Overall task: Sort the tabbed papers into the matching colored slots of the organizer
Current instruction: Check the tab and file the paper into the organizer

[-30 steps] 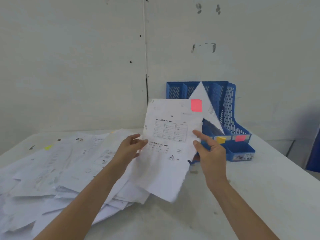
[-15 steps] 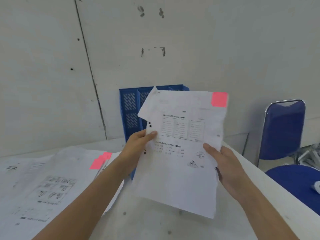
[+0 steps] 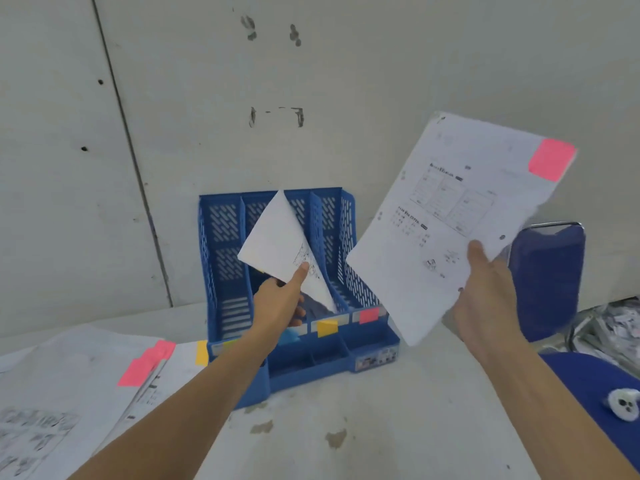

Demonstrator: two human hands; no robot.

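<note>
- While the right hand (image 3: 485, 296) holds a printed worksheet (image 3: 446, 220) in the air to the right of the organizer, its thumb lies on the front near the lower edge and its fingers are behind the paper, out of sight.
- A pink tab (image 3: 552, 159) sits on the worksheet's upper right corner, and the sheet is tilted and clear of every slot.
- The left hand (image 3: 280, 303) reaches into the blue mesh organizer (image 3: 221, 258). Thumb and fingers pinch the lower edge of a second white sheet (image 3: 277, 240).
- That second sheet stands tilted in one of the middle slots, but which one cannot be told.
- On the organizer's front rail, a yellow label (image 3: 327, 328) and a pink label (image 3: 369, 315) mark the two right-hand slots. The left arm covers part of the rail.
- A pile of papers (image 3: 69, 393) lies on the white surface (image 3: 346, 427) left of the organizer, with pink tabs (image 3: 145, 365) and a yellow tab (image 3: 202, 353) showing at its right edge.
- A blue chair (image 3: 547, 278) stands to the right of the surface, partly behind the worksheet.
</note>
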